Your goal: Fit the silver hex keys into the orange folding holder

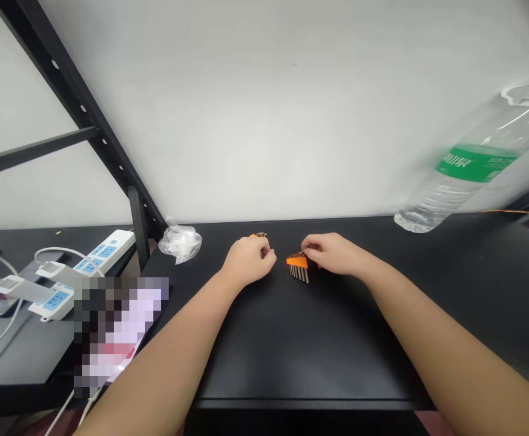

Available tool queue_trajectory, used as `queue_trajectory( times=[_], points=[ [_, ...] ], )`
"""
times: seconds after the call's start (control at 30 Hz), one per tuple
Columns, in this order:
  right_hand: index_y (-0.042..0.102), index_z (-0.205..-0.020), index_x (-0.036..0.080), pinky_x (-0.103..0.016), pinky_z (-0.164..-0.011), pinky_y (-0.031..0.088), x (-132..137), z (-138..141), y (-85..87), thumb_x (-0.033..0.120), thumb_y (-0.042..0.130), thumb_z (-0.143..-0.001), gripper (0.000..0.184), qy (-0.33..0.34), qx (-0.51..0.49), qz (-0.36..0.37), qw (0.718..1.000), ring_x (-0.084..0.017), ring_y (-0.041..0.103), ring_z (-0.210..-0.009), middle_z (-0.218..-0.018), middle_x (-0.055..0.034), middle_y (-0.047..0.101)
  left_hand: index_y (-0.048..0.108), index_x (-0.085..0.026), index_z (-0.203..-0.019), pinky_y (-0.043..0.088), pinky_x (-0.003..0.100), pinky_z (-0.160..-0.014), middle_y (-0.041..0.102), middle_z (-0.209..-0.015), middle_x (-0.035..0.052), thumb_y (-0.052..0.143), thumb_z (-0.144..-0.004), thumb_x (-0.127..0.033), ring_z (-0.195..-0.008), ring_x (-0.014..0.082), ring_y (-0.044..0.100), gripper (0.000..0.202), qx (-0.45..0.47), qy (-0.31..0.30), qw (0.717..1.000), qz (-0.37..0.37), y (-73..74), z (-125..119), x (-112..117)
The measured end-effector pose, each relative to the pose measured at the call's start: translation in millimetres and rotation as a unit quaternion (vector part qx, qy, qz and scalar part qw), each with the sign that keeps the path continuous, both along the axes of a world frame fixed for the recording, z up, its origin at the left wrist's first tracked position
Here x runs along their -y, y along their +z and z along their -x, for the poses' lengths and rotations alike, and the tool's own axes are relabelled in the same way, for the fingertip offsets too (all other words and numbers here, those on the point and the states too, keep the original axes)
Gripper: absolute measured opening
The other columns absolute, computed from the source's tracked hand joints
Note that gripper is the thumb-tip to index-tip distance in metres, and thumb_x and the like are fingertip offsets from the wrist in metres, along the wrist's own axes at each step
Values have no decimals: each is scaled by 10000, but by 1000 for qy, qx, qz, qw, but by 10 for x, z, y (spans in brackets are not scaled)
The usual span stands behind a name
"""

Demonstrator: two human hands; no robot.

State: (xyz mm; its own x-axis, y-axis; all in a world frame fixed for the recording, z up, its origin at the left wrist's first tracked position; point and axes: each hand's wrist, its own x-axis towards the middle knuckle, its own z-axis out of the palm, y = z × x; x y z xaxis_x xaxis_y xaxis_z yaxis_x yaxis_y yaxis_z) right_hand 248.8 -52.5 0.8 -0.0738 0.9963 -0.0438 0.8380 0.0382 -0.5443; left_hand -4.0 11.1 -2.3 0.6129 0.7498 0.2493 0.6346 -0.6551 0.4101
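My left hand [246, 261] is closed, with its fingers curled and thumb drawn in. Behind its knuckles shows a small orange piece [253, 235] with a brown patterned top; most of it is hidden, and it appears to be in the fingers. To the right, my right hand [335, 253] pinches the edge of an orange holder [297, 262]. Several thin grey-brown rods stick out of the holder towards me, and its back part is dark and patterned. A small gap of black table [287, 339] lies between the hands.
Crumpled clear plastic [180, 242] lies at the back left. A clear bottle [473, 163] with a green label stands at the back right. Left of the dark metal post [138, 227] are power strips [101, 257], white cables and a blurred-out screen [123, 333]. A white wall rises behind.
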Motion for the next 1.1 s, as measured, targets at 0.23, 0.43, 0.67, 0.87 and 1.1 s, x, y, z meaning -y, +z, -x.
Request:
queue_trajectory(
  times=[0.23,0.43,0.67,0.87,1.1],
  points=[
    [605,-721,229,-279,-601,387,-6,191,-65,316,590,-907,206,62,48,-37,996,-157,579,-643,-770,-9,692,620,-226,-756,434,324,-606,682,-736,10,582,-924,-573,-701,190,620,386,-57,-43,996,56,18,-51,85],
    [431,-600,221,-295,-522,293,30,343,-100,292,568,-891,330,38,64,-48,996,-140,456,-536,-615,10,578,640,-235,-849,475,320,-639,709,-921,30,669,-850,-596,-819,209,641,363,-43,-60,996,50,29,-38,112],
    [459,-607,222,-304,-547,307,20,442,-101,330,550,-924,347,22,69,-54,996,-149,491,-556,-645,-4,613,680,-264,-1008,518,322,-695,689,-1058,49,700,-836,-599,-925,233,652,377,-47,-53,997,41,-13,-72,114],
    [515,-651,218,-302,-592,320,5,508,-127,294,527,-955,314,48,130,-103,985,-164,546,-648,-754,-31,659,729,-261,-934,517,308,-693,673,-1040,56,622,-909,-537,-938,224,652,297,-63,-53,996,33,-82,-72,75],
    [593,-749,231,-307,-582,296,38,488,-130,305,527,-992,263,54,193,-87,976,-186,593,-675,-795,-43,691,752,-267,-977,529,309,-705,676,-1088,59,637,-900,-560,-965,231,659,324,-64,-45,996,44,-92,-72,66]
  ],
)
